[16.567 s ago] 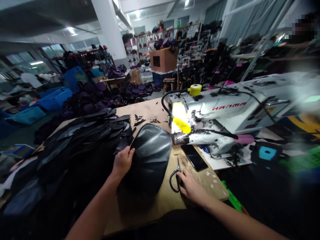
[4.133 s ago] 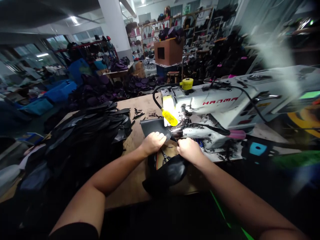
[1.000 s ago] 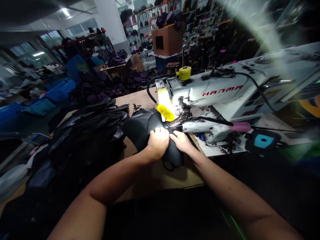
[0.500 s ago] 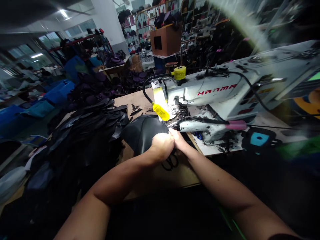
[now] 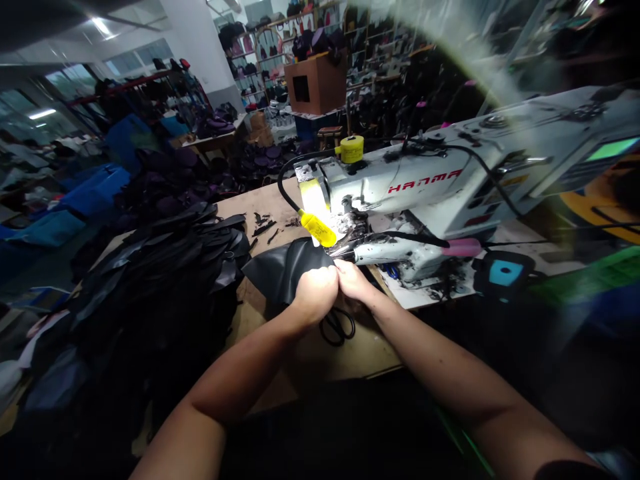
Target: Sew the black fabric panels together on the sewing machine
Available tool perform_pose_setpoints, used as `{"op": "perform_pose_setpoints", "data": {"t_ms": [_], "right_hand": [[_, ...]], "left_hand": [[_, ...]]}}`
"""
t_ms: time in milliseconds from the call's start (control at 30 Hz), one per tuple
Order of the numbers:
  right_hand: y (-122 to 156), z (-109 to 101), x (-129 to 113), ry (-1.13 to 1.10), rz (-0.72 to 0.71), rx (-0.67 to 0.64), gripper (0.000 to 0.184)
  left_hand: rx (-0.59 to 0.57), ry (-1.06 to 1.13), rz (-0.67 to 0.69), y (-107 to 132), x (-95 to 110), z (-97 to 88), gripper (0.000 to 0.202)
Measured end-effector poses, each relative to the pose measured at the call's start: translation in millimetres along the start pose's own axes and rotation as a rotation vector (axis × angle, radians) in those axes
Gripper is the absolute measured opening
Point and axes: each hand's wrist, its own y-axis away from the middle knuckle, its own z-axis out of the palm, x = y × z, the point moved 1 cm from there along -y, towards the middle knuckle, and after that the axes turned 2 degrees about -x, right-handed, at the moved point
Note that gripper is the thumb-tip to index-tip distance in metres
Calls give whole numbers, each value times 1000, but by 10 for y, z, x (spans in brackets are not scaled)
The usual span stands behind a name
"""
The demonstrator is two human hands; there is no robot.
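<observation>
A black leather piece (image 5: 281,271) lies bunched on the wooden table (image 5: 350,353) just in front of the white sewing machine (image 5: 425,193). My left hand (image 5: 316,293) is closed on the piece's near edge. Touching it on the right, my right hand (image 5: 353,281) pinches the same edge, close to the machine's needle area under the bright lamp (image 5: 318,229). Black-handled scissors (image 5: 336,326) lie on the table under my hands, partly hidden.
A large heap of black cut pieces (image 5: 165,267) covers the left half of the table. A yellow tape roll (image 5: 351,148) sits on the machine head, a pink-tipped lever (image 5: 457,247) juts right. Shelves, a brown box (image 5: 316,83) and piles of purple goods fill the background.
The leather piece has been drawn toward the needle and gathered smaller. Both hands have closed in together on its edge, uncovering the scissors' handles.
</observation>
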Motion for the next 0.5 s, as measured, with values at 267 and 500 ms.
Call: {"op": "perform_pose_setpoints", "data": {"t_ms": [267, 500], "right_hand": [[144, 2, 34, -102, 179, -76, 25], [181, 60, 59, -110, 89, -78, 12]], "left_hand": [[350, 50, 69, 187, -171, 419, 31], [358, 95, 183, 91, -200, 423, 31]]}}
